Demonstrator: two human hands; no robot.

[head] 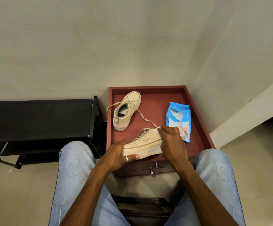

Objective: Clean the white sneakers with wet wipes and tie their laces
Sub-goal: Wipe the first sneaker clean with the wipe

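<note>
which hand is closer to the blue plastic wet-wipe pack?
Right. The right hand, pinching a white wipe, overlaps the near-left corner of the blue plastic wet-wipe pack; the left hand grips the opposite end of the cream lace-up sneaker lying between it and the pack.

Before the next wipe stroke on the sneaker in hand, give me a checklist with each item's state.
1. Near sneaker steadied: ok. The left hand grips its sole at the toe end.
2. Wipe in hand: ok. The right hand pinches a white piece beside the laces.
3. Wipes pack within reach: ok. It lies on the table, just beyond the right hand.
4. Far sneaker laces tied: not ok. They are loose, and one lace trails toward the near sneaker.
5. Near sneaker laces tied: cannot tell. The right hand hides the ends.
</note>
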